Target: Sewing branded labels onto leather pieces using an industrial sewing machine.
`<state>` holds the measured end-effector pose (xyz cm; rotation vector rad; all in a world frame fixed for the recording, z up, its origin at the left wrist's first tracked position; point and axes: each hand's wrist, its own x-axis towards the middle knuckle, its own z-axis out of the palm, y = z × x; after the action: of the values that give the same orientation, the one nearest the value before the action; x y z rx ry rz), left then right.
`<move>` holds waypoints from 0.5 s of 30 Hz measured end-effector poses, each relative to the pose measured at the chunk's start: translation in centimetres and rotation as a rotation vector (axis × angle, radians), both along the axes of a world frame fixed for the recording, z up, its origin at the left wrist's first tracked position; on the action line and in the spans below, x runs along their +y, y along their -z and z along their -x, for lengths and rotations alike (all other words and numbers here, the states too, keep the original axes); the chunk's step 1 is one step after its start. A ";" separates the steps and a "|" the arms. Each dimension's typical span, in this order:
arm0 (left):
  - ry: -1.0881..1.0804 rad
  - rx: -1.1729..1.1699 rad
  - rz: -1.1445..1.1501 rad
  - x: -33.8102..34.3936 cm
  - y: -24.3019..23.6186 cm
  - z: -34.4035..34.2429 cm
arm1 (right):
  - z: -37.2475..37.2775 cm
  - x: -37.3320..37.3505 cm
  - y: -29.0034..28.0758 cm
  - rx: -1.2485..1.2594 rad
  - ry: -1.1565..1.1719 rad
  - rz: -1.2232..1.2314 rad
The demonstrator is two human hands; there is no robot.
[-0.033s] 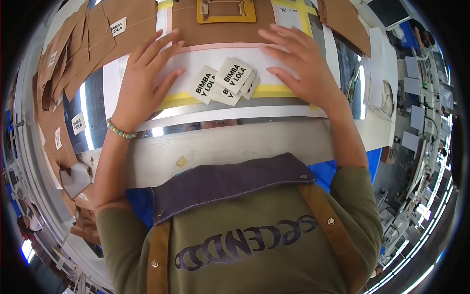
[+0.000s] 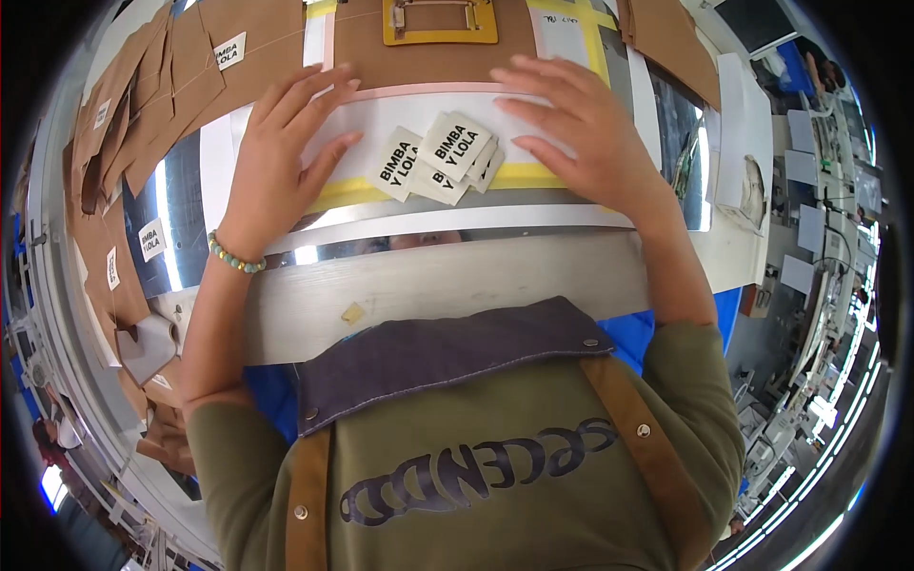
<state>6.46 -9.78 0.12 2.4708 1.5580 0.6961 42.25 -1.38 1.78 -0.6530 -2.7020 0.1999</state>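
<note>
My left hand (image 2: pixel 283 157), with a beaded bracelet (image 2: pixel 233 253) at the wrist, lies at the left of a white board (image 2: pixel 381 116) edged with yellow tape. Its fingers are stretched and apart, the tips at the left side of a brown sheet (image 2: pixel 438 74). Opposite, my right hand (image 2: pixel 590 143) is spread palm down, fingertips over the sheet's lower right edge. Neither hand holds anything. Between them sits a loose, overlapping pile of small cream labels (image 2: pixel 455 147) with black print. A yellow metal frame (image 2: pixel 443 38) rests on the brown sheet above.
Many brown paper-like pieces (image 2: pixel 143 105), some bearing cream labels, are heaped at the left. More brown sheets (image 2: pixel 671 48) lie at the upper right. A white box-like holder (image 2: pixel 743 152) stands beyond the shiny plate (image 2: pixel 678 143). A small yellowish scrap (image 2: pixel 353 313) is on the near table edge.
My right hand has shifted slightly left, toward the labels. My left hand and the label pile look almost unmoved.
</note>
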 end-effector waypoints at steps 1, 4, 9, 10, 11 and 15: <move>0.005 -0.094 0.018 -0.3 -0.3 -0.3 | 1.0 -0.4 -0.4 0.042 -0.094 0.043; 0.027 -0.227 0.018 -1.0 -0.8 -2.3 | 3.0 -0.9 0.3 0.102 -0.176 0.016; 0.019 -0.391 0.160 -1.6 -1.3 -3.9 | 3.9 -0.6 1.0 0.087 -0.133 -0.096; -0.004 -0.500 0.255 -1.5 -1.4 -3.9 | 4.0 -0.6 0.6 0.113 -0.089 -0.106; -0.025 -0.609 0.350 -1.5 -1.5 -4.0 | 4.3 -0.6 0.2 0.115 -0.092 -0.110; -0.081 -1.059 0.587 -0.2 -1.4 -4.8 | 5.6 -0.9 -0.8 0.227 -0.042 -0.320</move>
<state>11.31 -10.03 1.49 1.2409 1.1587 1.0930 36.66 -2.28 2.54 -0.4480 -2.4548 -0.1391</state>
